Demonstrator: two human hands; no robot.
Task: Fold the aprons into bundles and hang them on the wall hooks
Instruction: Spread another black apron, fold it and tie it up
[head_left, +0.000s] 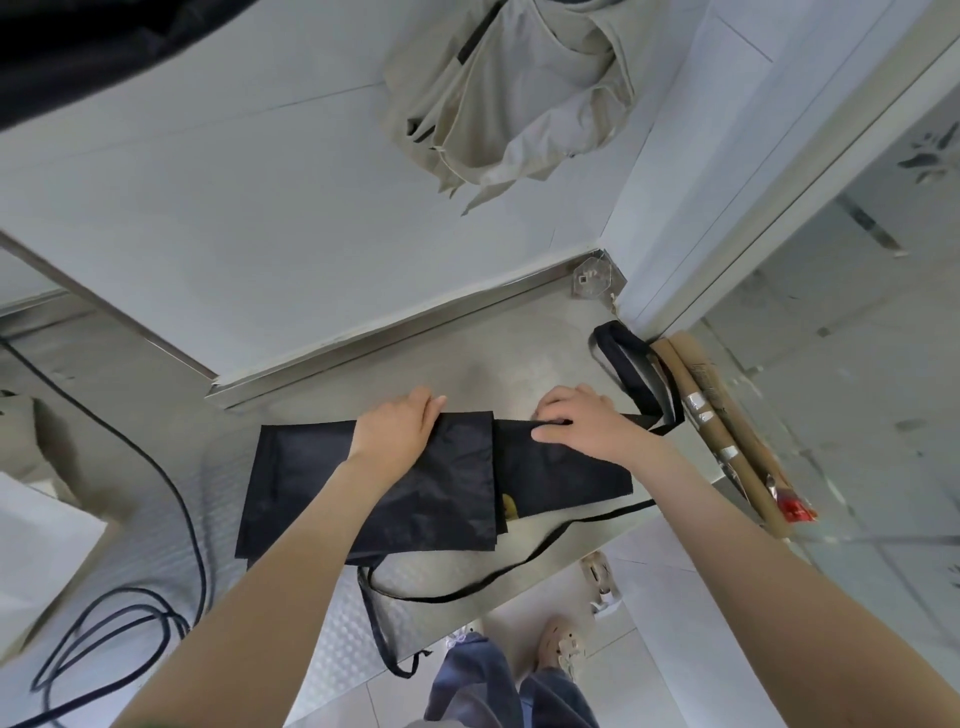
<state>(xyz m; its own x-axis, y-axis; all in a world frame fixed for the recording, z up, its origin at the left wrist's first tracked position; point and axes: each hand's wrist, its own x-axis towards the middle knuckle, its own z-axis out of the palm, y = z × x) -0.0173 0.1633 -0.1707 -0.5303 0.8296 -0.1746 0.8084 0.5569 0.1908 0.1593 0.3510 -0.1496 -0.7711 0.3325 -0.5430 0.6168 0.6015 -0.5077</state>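
Since the black apron lies long-ways left to right across the steel counter, right under both hands, I'd guess the next fold goes along that axis. Left hand has its fingers curled over the far edge of the folded left panel. Right hand pinches the far edge of the right part, nearer the neck loop. Waist ties trail off the near edge, so they probably need tucking. A beige apron hangs on the wall above.
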